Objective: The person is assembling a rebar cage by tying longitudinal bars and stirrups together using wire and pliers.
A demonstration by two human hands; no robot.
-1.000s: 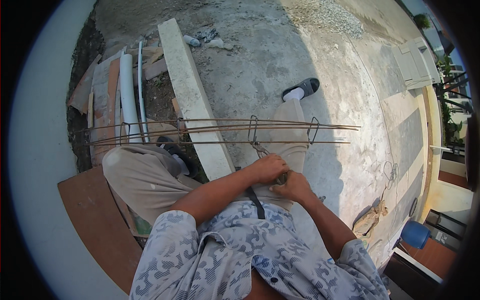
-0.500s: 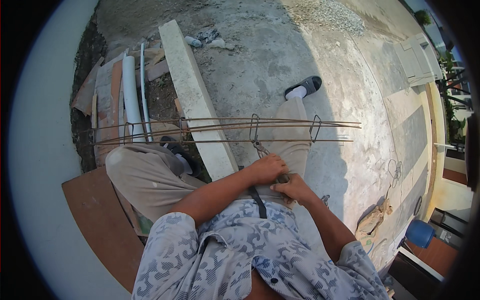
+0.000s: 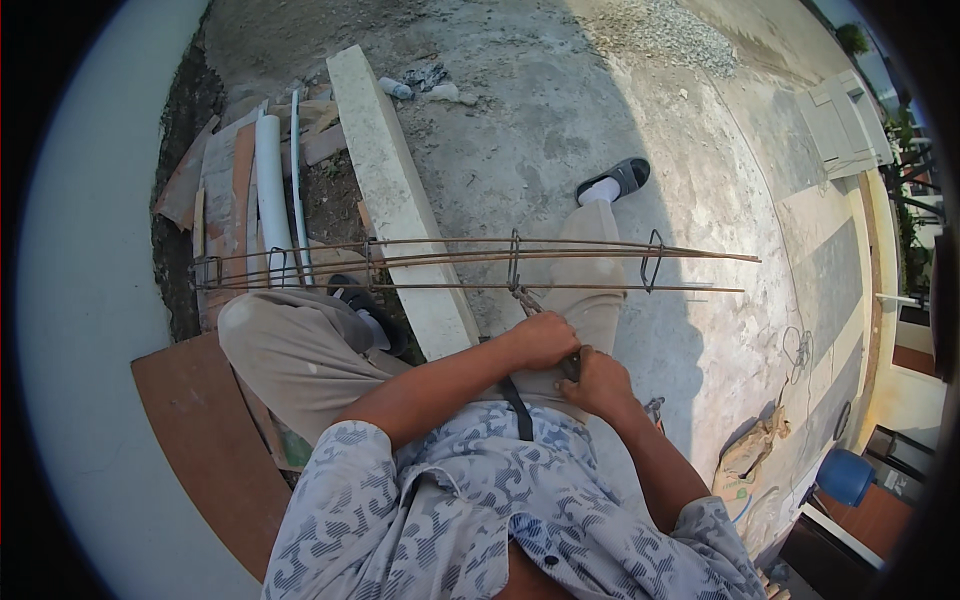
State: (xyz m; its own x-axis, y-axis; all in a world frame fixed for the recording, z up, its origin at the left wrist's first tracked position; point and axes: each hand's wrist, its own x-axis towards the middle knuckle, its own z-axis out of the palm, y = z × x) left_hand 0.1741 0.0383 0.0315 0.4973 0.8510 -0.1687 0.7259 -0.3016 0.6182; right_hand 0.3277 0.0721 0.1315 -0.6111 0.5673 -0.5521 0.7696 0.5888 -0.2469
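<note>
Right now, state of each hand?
Left hand: closed around a thin metal tool at the rebar cage.
Right hand: closed on a dark handle; what it belongs to cannot be told.

A short-sleeved shirt (image 3: 480,520) in pale blue-grey is worn, printed all over with a darker, wavy, hatched pattern; its sleeves are ended above the elbows, and both forearms are left bare. The left hand (image 3: 543,338) and the right hand (image 3: 598,382) are seen ungloved, with no watch or ring made out. Loose beige trousers (image 3: 300,350) are worn, creased at the knees. At about 1 o'clock from the hands, a white sock is seen inside a dark grey slide sandal (image 3: 622,181) with a broad strap. A second dark sandal (image 3: 352,294) is partly shown at about 9 o'clock from the hands.
</note>
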